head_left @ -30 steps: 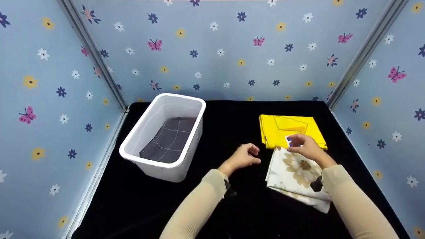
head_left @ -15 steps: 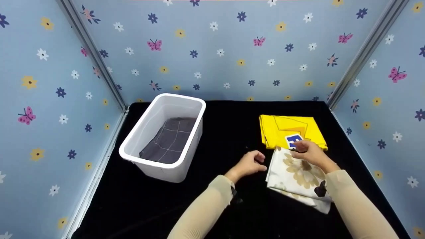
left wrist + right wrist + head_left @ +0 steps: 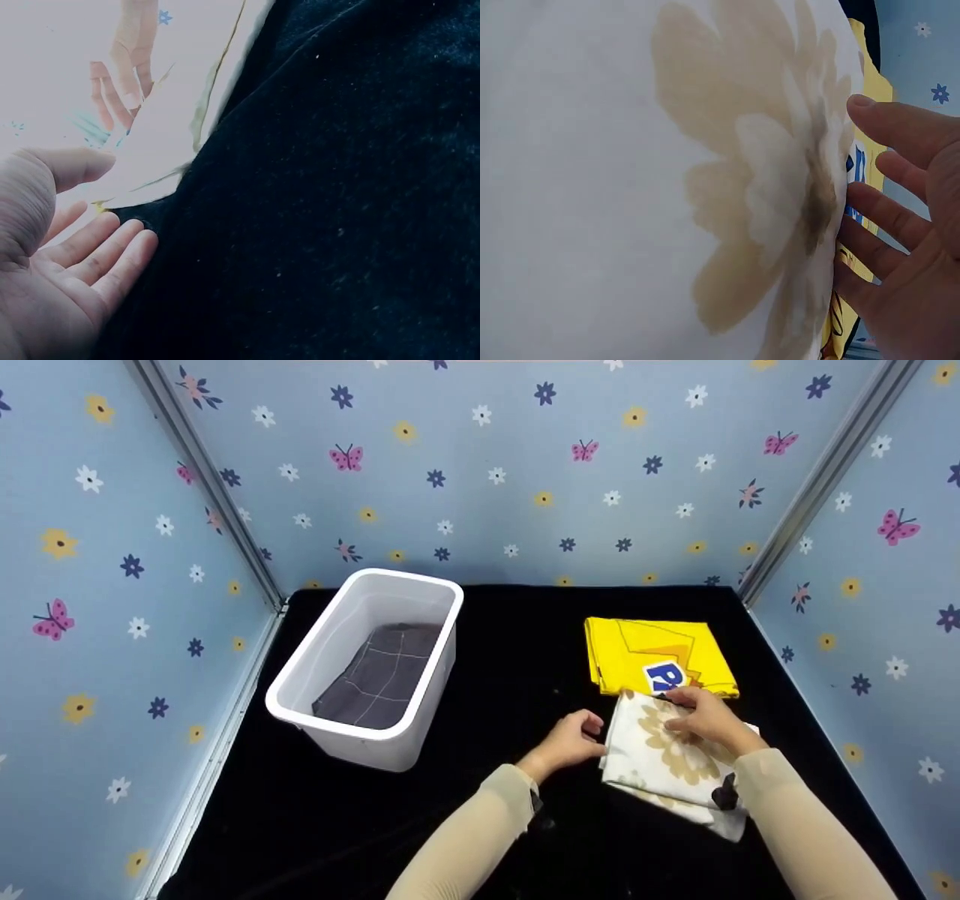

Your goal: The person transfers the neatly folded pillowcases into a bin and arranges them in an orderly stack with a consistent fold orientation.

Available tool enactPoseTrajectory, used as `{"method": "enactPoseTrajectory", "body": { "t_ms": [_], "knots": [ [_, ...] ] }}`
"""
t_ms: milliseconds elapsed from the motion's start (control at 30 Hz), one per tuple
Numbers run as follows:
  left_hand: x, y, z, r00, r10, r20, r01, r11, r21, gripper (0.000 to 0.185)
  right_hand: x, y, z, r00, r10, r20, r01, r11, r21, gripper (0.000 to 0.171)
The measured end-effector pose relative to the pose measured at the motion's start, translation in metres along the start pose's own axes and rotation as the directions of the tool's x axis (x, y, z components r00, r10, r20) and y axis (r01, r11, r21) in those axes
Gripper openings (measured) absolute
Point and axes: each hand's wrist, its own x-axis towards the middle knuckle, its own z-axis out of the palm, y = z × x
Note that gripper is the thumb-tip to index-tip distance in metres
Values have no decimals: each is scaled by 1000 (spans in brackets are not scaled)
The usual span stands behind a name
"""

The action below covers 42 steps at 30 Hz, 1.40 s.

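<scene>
A folded white cloth (image 3: 630, 769) with a large tan flower print lies on the right of the black table. My left hand (image 3: 568, 741) is at its left edge, thumb and fingers spread apart. In the left wrist view this hand (image 3: 67, 277) has relaxed fingers right by the cloth's folded corner (image 3: 169, 135). Over the cloth's far part is my right hand (image 3: 709, 720), its fingers loosely bent. The right wrist view shows that hand's fingers (image 3: 889, 210) extended along the edge of the flowered fabric (image 3: 592, 187), with nothing gripped.
A folded yellow cloth (image 3: 652, 641) with a blue-and-white patch lies just beyond the white one. At the left stands a white plastic bin (image 3: 375, 742) holding a dark grey checked cloth (image 3: 390, 675). Flower-patterned walls (image 3: 525, 450) enclose the table on the left, back and right.
My right hand has drawn back from the yellow cloth onto the white cloth, uncovering the blue-and-white patch. My left hand has moved right and nearer to me, up to the white cloth's left edge.
</scene>
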Motion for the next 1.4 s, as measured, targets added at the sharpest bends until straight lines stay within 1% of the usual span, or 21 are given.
{"method": "enactPoseTrajectory", "body": {
  "t_ms": [67, 133, 233, 400, 533, 600, 700, 767, 833, 867, 1033, 1100, 1167, 1267, 1400],
  "knots": [
    [-1, 1, 2, 1000, -2, -7, 2, 1000, -8, 43, 0, 1, 1, 1000, 17, 12, -17, 1000, -5, 73],
    [-1, 1, 3, 1000, 0, -10, -1, 1000, -11, 42, -1, 1, 1, 1000, 16, 18, -15, 999, -41, 75],
    [-1, 1, 7, 1000, -2, -9, 2, 1000, -6, 42, 0, 0, 2, 1000, -19, 13, 21, 991, -132, 76],
    [-1, 1, 12, 1000, 2, -8, -2, 1000, 14, 42, 4, -1, 3, 999, -45, 6, 46, 973, -226, 77],
    [-2, 1, 14, 1000, -7, -10, 7, 1000, 5, 42, 9, -2, 5, 999, -40, 1, 38, 964, -264, 77],
    [-3, 1, 15, 1000, -22, 1, 23, 1000, -16, 43, 10, -3, 5, 1000, -30, 3, 30, 963, -268, 79],
    [-4, 1, 16, 999, -33, 16, 34, 998, -46, 42, 12, -3, 6, 1000, -22, -1, 21, 955, -297, 83],
    [-5, 1, 16, 999, -37, 24, 39, 998, -55, 42, 13, -3, 6, 1000, -3, 0, 3, 955, -297, 83],
    [-5, 1, 16, 999, -35, 28, 36, 998, -54, 43, 14, -4, 6, 1000, 6, 1, -6, 958, -287, 78],
    [-6, 1, 16, 999, -34, 28, 35, 998, -54, 43, 15, -4, 6, 1000, 9, 5, -8, 961, -276, 72],
    [-5, -2, 15, 1000, -14, 18, 15, 997, -73, 42, 14, -4, 3, 999, -12, 36, 18, 982, -186, 25],
    [-4, -3, 15, 1000, -8, 10, 9, 997, -81, 42, 12, -3, 0, 998, -17, 53, 25, 990, -138, 14],
    [-4, -4, 14, 1000, 1, 6, 0, 997, -76, 43, 10, -4, -3, 998, -20, 61, 26, 995, -94, 10],
    [-4, -5, 13, 1000, 26, 0, -25, 997, -68, 45, 6, -5, -10, 996, -35, 82, 40, 998, -58, 9],
    [-5, -5, 9, 997, 69, -16, -70, 994, -88, 47, 3, -12, -17, 992, -93, 82, 100, 991, -84, 15]
  ]
}}
